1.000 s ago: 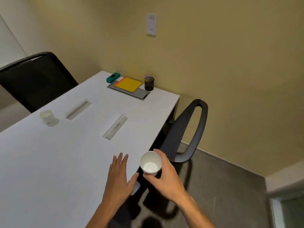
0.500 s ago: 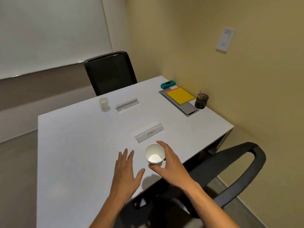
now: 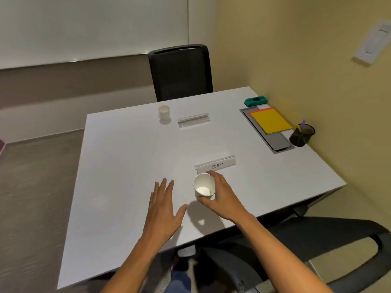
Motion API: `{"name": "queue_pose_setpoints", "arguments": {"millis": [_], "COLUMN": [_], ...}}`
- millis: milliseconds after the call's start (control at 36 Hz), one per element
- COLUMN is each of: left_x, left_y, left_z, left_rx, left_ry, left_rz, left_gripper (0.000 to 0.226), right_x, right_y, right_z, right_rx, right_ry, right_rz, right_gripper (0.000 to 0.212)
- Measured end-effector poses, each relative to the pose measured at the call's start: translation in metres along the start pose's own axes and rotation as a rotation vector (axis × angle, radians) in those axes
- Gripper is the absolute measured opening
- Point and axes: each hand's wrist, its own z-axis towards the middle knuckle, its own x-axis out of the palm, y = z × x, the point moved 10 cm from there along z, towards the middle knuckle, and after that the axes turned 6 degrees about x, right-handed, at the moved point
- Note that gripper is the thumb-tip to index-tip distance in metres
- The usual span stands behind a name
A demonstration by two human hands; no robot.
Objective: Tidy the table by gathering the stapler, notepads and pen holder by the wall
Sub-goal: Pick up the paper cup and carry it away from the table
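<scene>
A teal stapler (image 3: 255, 101) lies at the far right of the white table (image 3: 127, 166), close to the yellow wall. Just in front of it, yellow and orange notepads (image 3: 270, 121) rest on a grey tray (image 3: 279, 142). A black mesh pen holder (image 3: 302, 135) with pens stands beside the tray, by the wall. My right hand (image 3: 220, 195) grips a white paper cup (image 3: 203, 188) above the table's near part. My left hand (image 3: 164, 210) hovers flat with fingers spread, holding nothing, left of the cup.
A name card reading "Ostrich" (image 3: 215, 165) stands just beyond the held cup. A second paper cup (image 3: 164, 112) and a blank card holder (image 3: 193, 120) sit at the far side. One black chair (image 3: 181, 70) faces me; another (image 3: 306, 250) is at the near right.
My view has swung left and now takes in the whole table. My right hand has carried the cup from off the table's edge to over the tabletop; the left hand stays beside it.
</scene>
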Motion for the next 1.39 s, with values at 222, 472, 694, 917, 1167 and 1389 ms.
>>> {"name": "queue_pose_setpoints", "arguments": {"millis": [222, 472, 694, 917, 1167, 1389], "left_x": [0.010, 0.013, 0.025, 0.032, 0.021, -0.004], "left_y": [0.034, 0.077, 0.095, 0.112, 0.116, 0.120], "left_z": [0.050, 0.111, 0.136, 0.149, 0.152, 0.134], "left_rx": [-0.018, -0.032, -0.001, -0.014, -0.017, 0.023], "left_ry": [0.068, 0.114, 0.138, 0.180, 0.170, 0.059], "left_rz": [-0.030, -0.003, -0.034, -0.084, -0.125, -0.188], "left_gripper": [0.086, 0.086, 0.085, 0.084, 0.080, 0.078], "right_x": [0.036, 0.071, 0.088, 0.099, 0.108, 0.113], "right_y": [-0.025, -0.058, -0.075, -0.082, -0.090, -0.083], "right_z": [0.050, 0.096, 0.114, 0.119, 0.119, 0.113], "right_rx": [0.089, 0.221, 0.317, 0.361, 0.406, 0.410], "right_ry": [0.059, 0.112, 0.080, 0.053, 0.076, 0.072], "right_rz": [-0.120, -0.222, -0.238, -0.229, -0.211, -0.292], "right_gripper": [0.075, 0.079, 0.084, 0.084, 0.088, 0.111]}}
